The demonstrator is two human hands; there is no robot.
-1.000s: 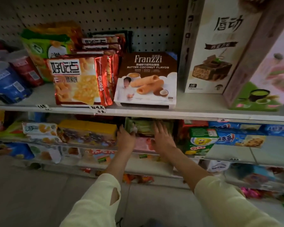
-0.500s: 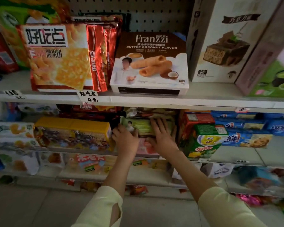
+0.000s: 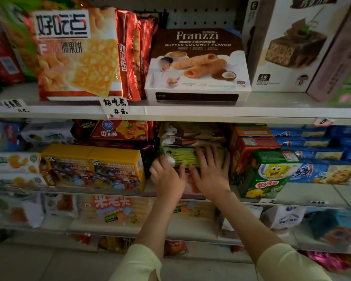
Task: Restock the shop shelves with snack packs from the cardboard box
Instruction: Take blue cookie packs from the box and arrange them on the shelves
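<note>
A green wafer pack [image 3: 183,157] lies on top of a pinkish pack [image 3: 187,186] in a stack on the second shelf [image 3: 109,192]. More wafer packs [image 3: 190,134] are stacked above it. My left hand [image 3: 166,175] grips the green pack's left end with curled fingers. My right hand [image 3: 209,173] lies flat on the pack's right part, fingers spread and straight. The cardboard box is out of view.
Yellow boxes [image 3: 93,165] stand left of the stack, a green cartoon box [image 3: 265,175] and red box [image 3: 249,147] right of it. Above, the upper shelf [image 3: 190,111] carries a Franzzi box [image 3: 197,63] and red cracker bags [image 3: 77,53]. Lower shelves hold more packs.
The camera has come closer and lower towards the shelves. Both hands stay on the green pack, which sits a little deeper in the stack.
</note>
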